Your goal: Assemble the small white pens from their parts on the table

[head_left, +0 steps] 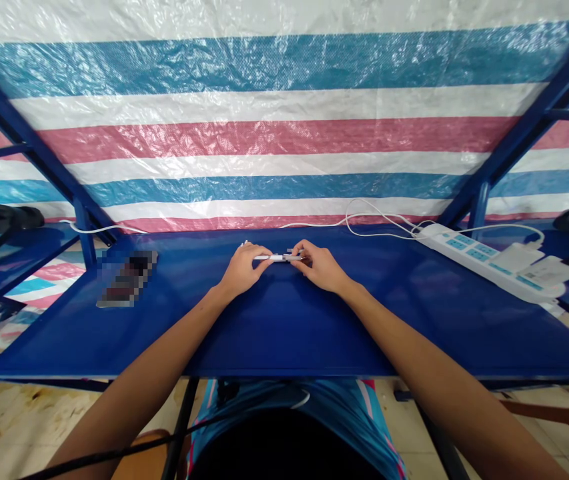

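Grip: left hand (pixel 242 268), right hand (pixel 320 267) | white pen (pixel 278 258) | blue table (pixel 284 320)

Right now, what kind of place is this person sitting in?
Probably a makeshift work stall or small workshop. A blue metal table stands against a striped plastic tarp hung as a wall, with a white power strip plugged in on it. Both hands, left hand and right hand, hold a small white stick-like piece.

Two hands meet over a small rod at the middle of the table.

The left hand (pixel 242 269) and right hand (pixel 320 267) hold the rod (pixel 278 257) between them, just above the table (pixel 284 327). A power strip (pixel 484 263) lies far right with cables (pixel 374 223) behind; a flat device (pixel 128 279) lies left. A tarp (pixel 284 120) hangs behind.
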### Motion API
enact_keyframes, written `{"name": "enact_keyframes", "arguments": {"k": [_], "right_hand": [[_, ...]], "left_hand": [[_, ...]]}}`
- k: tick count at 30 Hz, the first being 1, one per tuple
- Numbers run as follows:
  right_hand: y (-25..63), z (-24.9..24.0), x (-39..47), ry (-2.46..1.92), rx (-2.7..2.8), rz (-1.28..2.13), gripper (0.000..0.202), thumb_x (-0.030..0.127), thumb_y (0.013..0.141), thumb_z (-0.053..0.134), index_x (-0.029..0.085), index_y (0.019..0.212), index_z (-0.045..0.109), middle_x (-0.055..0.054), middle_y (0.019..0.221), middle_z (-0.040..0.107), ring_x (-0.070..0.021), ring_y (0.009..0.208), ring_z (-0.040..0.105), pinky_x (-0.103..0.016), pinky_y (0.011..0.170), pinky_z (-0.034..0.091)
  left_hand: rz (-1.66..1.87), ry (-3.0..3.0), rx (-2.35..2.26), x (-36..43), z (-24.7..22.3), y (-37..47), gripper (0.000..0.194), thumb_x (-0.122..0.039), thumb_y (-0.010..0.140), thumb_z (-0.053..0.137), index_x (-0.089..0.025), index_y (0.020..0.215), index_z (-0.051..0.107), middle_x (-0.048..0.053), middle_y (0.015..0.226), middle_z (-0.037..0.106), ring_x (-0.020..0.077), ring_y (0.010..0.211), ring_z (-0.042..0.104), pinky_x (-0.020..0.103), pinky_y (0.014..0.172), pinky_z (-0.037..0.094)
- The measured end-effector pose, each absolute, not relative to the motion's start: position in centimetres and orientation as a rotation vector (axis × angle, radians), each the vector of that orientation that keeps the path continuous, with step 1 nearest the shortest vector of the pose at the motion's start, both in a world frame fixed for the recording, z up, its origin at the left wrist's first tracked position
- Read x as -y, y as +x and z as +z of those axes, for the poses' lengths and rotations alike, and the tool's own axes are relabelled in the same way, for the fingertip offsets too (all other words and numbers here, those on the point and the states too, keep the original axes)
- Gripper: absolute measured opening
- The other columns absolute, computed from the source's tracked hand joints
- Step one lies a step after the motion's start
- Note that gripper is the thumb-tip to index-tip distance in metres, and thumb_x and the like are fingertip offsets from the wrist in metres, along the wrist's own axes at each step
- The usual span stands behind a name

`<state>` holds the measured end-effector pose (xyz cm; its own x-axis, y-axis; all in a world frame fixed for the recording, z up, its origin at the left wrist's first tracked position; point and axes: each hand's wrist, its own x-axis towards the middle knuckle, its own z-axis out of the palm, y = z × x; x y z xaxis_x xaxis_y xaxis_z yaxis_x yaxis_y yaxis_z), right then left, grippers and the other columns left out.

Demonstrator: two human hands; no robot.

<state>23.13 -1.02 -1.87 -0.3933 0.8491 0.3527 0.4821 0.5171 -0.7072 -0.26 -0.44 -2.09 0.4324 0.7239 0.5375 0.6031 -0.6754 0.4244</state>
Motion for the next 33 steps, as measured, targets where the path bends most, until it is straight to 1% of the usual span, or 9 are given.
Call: {"name": "enact_keyframes", "arguments": {"k": [7,14,19,22,25,29,33], "right_hand": [[23.11,-1.61,1.20,-1.074,2.054,0.697,0.009,0.028,0.087,0.059,0.024,0.092,0.053,0.001,0.072,0.065,-0.0186,0.064,0.062,-0.030,0.068,0.046],[23.12,-1.63,1.21,-1.081,2.048,0.689,0.008,0.029,0.088,0.058,0.024,0.093,0.054,0.002,0.072,0.065,-0.0178,0.063,0.061,-0.029,0.067,0.045],[23.08,-1.52,1.29,-1.137,2.053,0.645,0.017,0.040,0.092,0.060,0.023,0.094,0.060,0.001,0.072,0.067,-0.0177,0.063,0.060,-0.029,0.066,0.043],[23.06,-1.35,1.31,-1.180,2.072,0.638,0.026,0.043,0.098,0.053,0.022,0.085,0.061,0.000,0.068,0.065,-0.0171,0.062,0.060,-0.028,0.065,0.041],[23.07,-1.24,1.29,-1.167,2.098,0.653,0.034,0.041,0.102,0.046,0.022,0.078,0.060,0.001,0.063,0.062,-0.0163,0.061,0.061,-0.027,0.065,0.040],[23.03,-1.17,1.32,-1.156,2.116,0.681,0.031,0.034,0.101,0.045,0.022,0.078,0.060,0.001,0.062,0.062,-0.0166,0.060,0.062,-0.027,0.067,0.042],[22.96,-1.14,1.43,-1.147,2.092,0.697,0.028,0.032,0.100,0.048,0.023,0.075,0.055,0.002,0.060,0.061,-0.0172,0.059,0.063,-0.027,0.067,0.043]], "left_hand": [[1.070,2.503,-1.169,0.28,-2.28,-0.25,0.019,-0.034,0.098,0.059,-0.022,0.097,0.074,0.006,0.095,0.079,0.0252,0.088,0.069,0.042,0.090,0.053],[1.050,2.500,-1.176,0.24,-2.28,-0.27,0.025,-0.038,0.101,0.055,-0.022,0.099,0.075,0.006,0.097,0.079,0.0251,0.089,0.070,0.042,0.090,0.053],[1.057,2.514,-1.181,0.27,-2.24,-0.28,0.022,-0.036,0.099,0.058,-0.022,0.097,0.074,0.006,0.095,0.079,0.0252,0.088,0.069,0.042,0.090,0.053],[1.068,2.528,-1.178,0.34,-2.21,-0.22,0.018,-0.033,0.098,0.060,-0.022,0.097,0.074,0.006,0.094,0.079,0.0251,0.087,0.069,0.041,0.089,0.053],[1.068,2.543,-1.170,0.45,-2.12,-0.15,0.016,-0.030,0.098,0.060,-0.023,0.097,0.074,0.005,0.094,0.078,0.0246,0.087,0.068,0.041,0.089,0.052],[1.076,2.535,-1.186,0.56,-2.03,-0.11,0.014,-0.029,0.097,0.061,-0.023,0.097,0.074,0.005,0.094,0.078,0.0249,0.088,0.067,0.042,0.089,0.052],[1.068,2.529,-1.179,0.50,-2.08,-0.11,0.016,-0.031,0.097,0.061,-0.023,0.097,0.074,0.005,0.094,0.078,0.0249,0.088,0.068,0.042,0.090,0.052]]}}
